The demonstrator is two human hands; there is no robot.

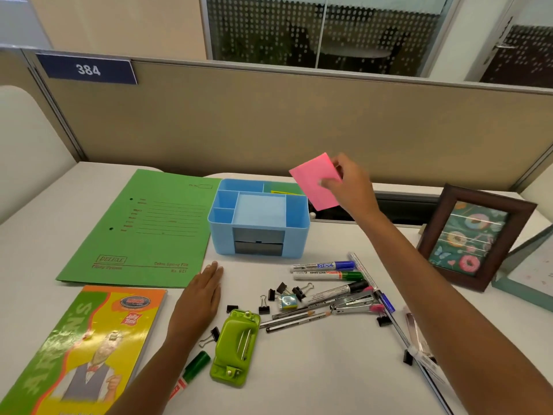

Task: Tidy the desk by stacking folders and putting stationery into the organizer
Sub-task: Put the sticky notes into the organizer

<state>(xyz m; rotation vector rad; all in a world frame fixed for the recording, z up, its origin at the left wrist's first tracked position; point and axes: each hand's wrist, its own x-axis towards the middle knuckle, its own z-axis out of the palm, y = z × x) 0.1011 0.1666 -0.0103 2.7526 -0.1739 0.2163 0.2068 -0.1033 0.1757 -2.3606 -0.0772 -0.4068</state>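
Note:
My right hand point(354, 185) holds a pink sticky-note pad point(314, 178) in the air, just above the right rear corner of the blue organizer point(260, 235). A green and yellow pad shows in the organizer's rear compartment. My left hand point(202, 290) lies flat on the desk in front of the organizer, fingers together, holding nothing. A green folder point(143, 229) lies left of the organizer. A colourful notebook point(86, 339) lies at the front left. Markers point(324, 266), pencils point(296, 317), binder clips point(270, 295), an eraser point(287, 301), a stapler point(354, 304) and a green hole punch point(236, 347) are scattered at the front.
A brown picture frame point(475, 235) stands at the right, with a grey-green frame point(526, 274) beside it. A beige partition point(269, 121) closes the back of the desk. A green marker point(194, 368) lies under my left forearm. A cable slot runs behind the organizer at right.

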